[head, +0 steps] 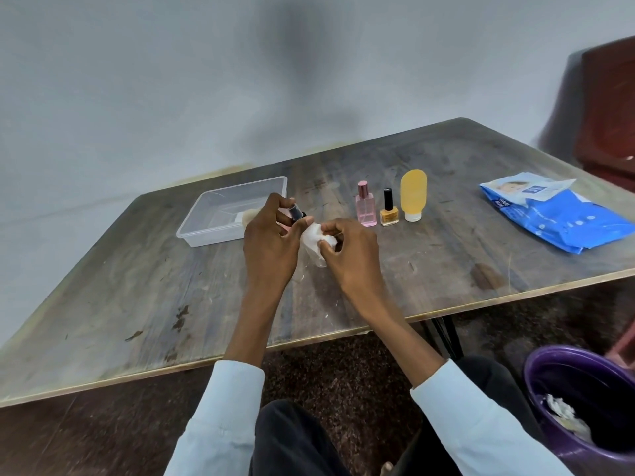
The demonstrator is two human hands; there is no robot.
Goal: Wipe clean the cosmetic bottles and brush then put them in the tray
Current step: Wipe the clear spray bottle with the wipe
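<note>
The blue wipes pack point(563, 214) bears print too blurred to read.

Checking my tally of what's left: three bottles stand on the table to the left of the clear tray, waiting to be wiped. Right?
Not quite. In the head view the pink perfume bottle, orange nail polish bottle and yellow tube bottle stand to the right of the clear tray, not left. Three standing on the table is correct.

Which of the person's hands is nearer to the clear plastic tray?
Left. The left hand overlaps the tray's near right corner; the right hand is farther right, apart from it.
</note>
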